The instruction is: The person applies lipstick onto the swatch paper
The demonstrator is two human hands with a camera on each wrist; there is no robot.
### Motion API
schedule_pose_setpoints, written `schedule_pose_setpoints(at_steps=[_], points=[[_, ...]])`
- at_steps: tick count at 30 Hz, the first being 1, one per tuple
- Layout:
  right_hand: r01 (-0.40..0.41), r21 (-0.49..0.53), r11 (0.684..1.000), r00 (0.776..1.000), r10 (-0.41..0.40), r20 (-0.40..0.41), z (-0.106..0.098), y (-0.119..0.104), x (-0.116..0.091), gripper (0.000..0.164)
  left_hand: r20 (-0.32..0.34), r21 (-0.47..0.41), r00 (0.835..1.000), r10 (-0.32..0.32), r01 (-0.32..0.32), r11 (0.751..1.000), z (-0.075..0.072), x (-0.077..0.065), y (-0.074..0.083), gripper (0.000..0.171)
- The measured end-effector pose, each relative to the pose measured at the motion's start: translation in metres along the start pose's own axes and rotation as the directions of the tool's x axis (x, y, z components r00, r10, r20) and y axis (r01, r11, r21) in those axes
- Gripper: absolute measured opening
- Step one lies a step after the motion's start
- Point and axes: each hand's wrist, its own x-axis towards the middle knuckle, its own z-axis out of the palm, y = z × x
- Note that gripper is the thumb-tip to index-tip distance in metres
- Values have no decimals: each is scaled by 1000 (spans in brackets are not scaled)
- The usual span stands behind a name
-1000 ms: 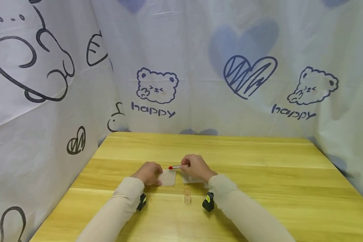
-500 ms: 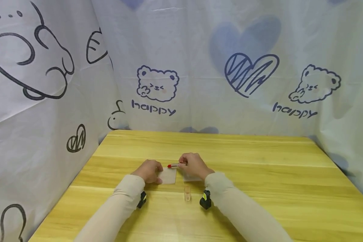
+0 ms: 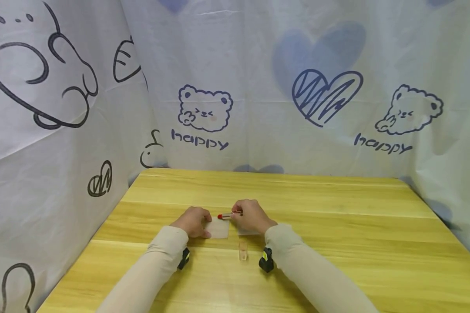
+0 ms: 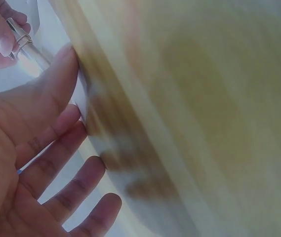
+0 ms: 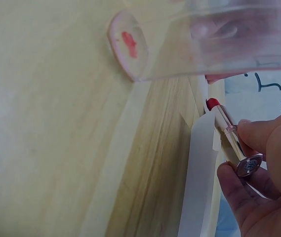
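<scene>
My right hand (image 3: 252, 216) pinches an uncapped lipstick (image 3: 226, 216) between thumb and fingers. Its red tip points left, over the far edge of a white paper square (image 3: 219, 229). In the right wrist view the thumb and fingertips sit on the gold and clear tube (image 5: 231, 138), near its base. My left hand (image 3: 193, 222) rests at the paper's left side, with thumb and fingertips at its edge. The left wrist view shows those fingers (image 4: 76, 182) spread and fairly straight. A second white sheet (image 3: 247, 232) lies partly hidden under my right hand.
A clear pinkish lipstick cap (image 3: 243, 252) lies on the wooden table (image 3: 317, 269) between my forearms, nearer to me. The right wrist view shows it large, with a red smear (image 5: 129, 44) inside. Printed white curtains (image 3: 258, 139) stand behind and beside the table.
The lipstick and right hand have shifted slightly left, staying at the paper's far edge. My left hand stays at the paper. The head view has tilted a little.
</scene>
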Motion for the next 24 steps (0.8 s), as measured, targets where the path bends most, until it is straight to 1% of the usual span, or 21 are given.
schedule_pose_setpoints(at_steps=[4, 11, 15, 21, 24], points=[[11, -10, 1000, 1000, -11, -6, 1, 0, -1, 11, -1, -4, 1000, 1, -1, 1000, 0, -1, 0, 36], [17, 9, 1000, 1000, -17, 5, 4, 1, -2, 9, 4, 0, 1000, 9, -9, 1000, 4, -1, -3, 36], [18, -4, 1000, 1000, -18, -13, 2, -1, -1, 10, -12, 0, 1000, 24, -24, 1000, 2, 1, -2, 36], [20, -27, 999, 1000, -20, 7, 0, 0, 1, 13, 4, 11, 1000, 11, -11, 1000, -1, 2, -2, 36], [28, -35, 999, 999, -27, 18, -1, -1, 0, 12, 5, 16, 1000, 17, -17, 1000, -1, 2, -2, 36]])
